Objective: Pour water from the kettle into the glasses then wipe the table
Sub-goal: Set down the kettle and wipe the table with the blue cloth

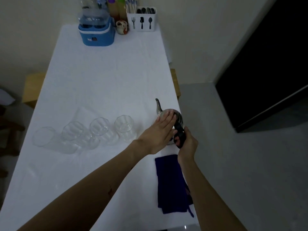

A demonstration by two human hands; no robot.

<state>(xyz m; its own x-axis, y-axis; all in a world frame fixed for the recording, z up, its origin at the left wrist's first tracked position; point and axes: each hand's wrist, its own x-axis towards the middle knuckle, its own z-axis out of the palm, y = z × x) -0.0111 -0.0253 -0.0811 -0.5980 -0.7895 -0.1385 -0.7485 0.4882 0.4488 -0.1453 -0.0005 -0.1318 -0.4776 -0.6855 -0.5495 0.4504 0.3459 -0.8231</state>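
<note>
A steel kettle (159,108) with a black handle stands near the right edge of the white-covered table (103,70), its spout pointing away from me. My right hand (186,139) is closed around the handle. My left hand (160,129) lies flat with fingers extended on the kettle's lid. Several clear glasses (124,125) stand in a row to the left of the kettle; they look empty. A dark blue cloth (170,182) lies folded on the table just below my right wrist.
At the far end stand a blue container holding a clear jug (97,33), a small patterned cup (122,27) and a white cutlery holder (141,20). The table's right edge runs close beside the kettle, with grey floor beyond.
</note>
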